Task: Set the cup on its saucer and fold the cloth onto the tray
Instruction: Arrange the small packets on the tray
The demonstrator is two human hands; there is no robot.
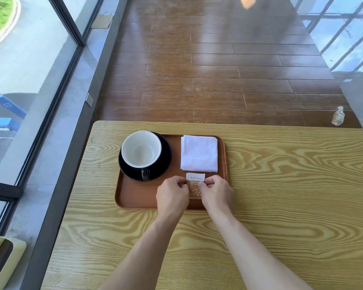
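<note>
Left hand and right hand each pinch a small white printed packet. The white ceramic cup sits on its black saucer; the folded white cloth lies on the brown tray. Both steps look done.

bright daylight from window | glare on floor | edges bowed, perhaps slightly soft
</note>
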